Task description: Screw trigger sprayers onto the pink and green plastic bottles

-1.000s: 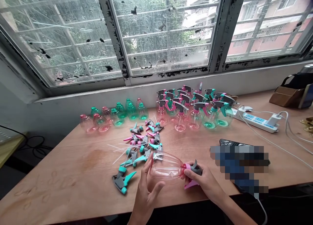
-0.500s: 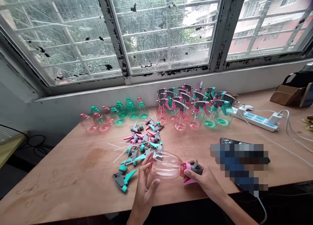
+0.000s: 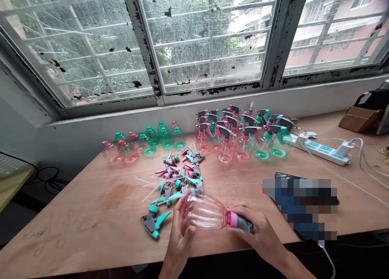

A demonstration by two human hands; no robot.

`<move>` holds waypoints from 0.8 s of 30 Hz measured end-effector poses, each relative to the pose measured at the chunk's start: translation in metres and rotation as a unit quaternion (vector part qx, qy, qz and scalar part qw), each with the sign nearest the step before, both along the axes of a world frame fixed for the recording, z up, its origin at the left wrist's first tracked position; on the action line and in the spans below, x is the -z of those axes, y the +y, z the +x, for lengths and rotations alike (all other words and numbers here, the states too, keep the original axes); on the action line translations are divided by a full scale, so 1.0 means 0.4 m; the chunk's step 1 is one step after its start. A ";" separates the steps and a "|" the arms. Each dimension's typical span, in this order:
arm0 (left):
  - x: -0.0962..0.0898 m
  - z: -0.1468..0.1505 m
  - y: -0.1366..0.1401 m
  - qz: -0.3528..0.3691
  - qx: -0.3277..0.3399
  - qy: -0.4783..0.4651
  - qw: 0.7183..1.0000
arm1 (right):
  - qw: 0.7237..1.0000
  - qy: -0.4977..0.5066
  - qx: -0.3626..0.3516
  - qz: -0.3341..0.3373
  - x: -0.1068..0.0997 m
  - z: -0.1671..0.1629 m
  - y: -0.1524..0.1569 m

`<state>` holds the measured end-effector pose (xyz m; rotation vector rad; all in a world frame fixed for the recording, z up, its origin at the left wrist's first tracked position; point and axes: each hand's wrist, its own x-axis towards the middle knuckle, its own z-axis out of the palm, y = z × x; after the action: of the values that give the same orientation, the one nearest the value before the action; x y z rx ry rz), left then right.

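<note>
A clear pink spray bottle (image 3: 208, 212) lies on its side between my hands, above the front of the table. My left hand (image 3: 181, 234) is wrapped round its base. At the neck, my right hand (image 3: 258, 230) grips the grey and pink spray head (image 3: 243, 222), whose trigger is hidden by the fingers. Just left of my left hand is a loose grey and teal spray head (image 3: 154, 221). Beyond the bottle lies a pile of loose pink and teal spray heads (image 3: 180, 186), their thin tubes pointing left.
Pink and green bottles without heads (image 3: 148, 145) stand at the back left. Several bottles with spray heads (image 3: 243, 143) stand at the back centre. A power strip (image 3: 322, 149), cables and a partly blurred phone (image 3: 306, 186) are on the right.
My right hand has turned round the spray head, and the trigger has rotated out of sight. My left hand still holds the base; the bottle has dipped slightly nearer to me.
</note>
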<state>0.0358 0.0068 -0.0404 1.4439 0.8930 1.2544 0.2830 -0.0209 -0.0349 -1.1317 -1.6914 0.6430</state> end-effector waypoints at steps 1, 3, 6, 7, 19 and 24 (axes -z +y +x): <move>0.002 -0.002 0.003 0.004 -0.005 -0.012 1.000 | 0.997 -0.048 -0.013 0.060 -0.004 0.005 -0.004; 0.001 -0.005 0.007 0.013 -0.016 -0.013 1.000 | 0.979 -0.133 -0.030 0.152 -0.011 0.015 -0.011; -0.020 -0.004 0.002 0.023 -0.030 0.015 0.999 | 0.965 -0.181 -0.041 0.185 -0.013 0.019 -0.016; -0.032 -0.001 -0.003 0.022 -0.036 0.023 0.999 | 0.968 -0.169 -0.041 0.180 -0.011 0.017 -0.016; -0.114 0.081 -0.061 0.111 -0.134 0.013 0.985 | 0.981 0.137 -0.052 -0.127 -0.042 0.018 -0.024; -0.153 0.113 -0.031 0.230 -0.083 0.052 0.968 | 0.937 0.265 -0.041 -0.223 -0.037 0.041 -0.026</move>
<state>0.0808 -0.0058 0.0208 1.8412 0.8395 1.5974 0.2992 -0.0312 -0.0202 -1.0642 -1.1567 1.3053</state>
